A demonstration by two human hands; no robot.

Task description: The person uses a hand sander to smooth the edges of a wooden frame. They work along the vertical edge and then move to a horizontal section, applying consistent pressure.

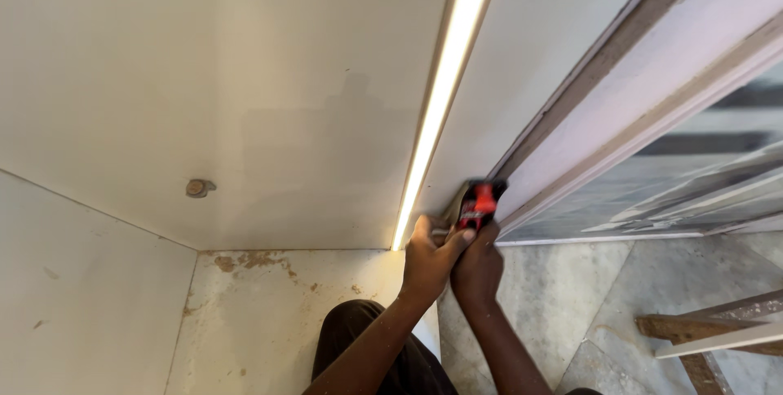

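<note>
My two hands meet low on the front edge of a white cabinet panel (522, 60). My right hand (477, 268) grips a small red and black hand tool (477, 206) held against that edge. My left hand (430, 258) presses beside it, thumb touching the tool's lower end. A lit strip light (440, 93) runs along the panel's inner side down to just left of my hands. The tool's tip is hidden against the panel.
Inside the cabinet are a white back wall (204, 77) with a small round fitting (196, 188) and a stained floor panel (277, 313). A white framed door (652, 77) leans at right. Marble floor (571, 305) and wooden strips (710, 330) lie at lower right.
</note>
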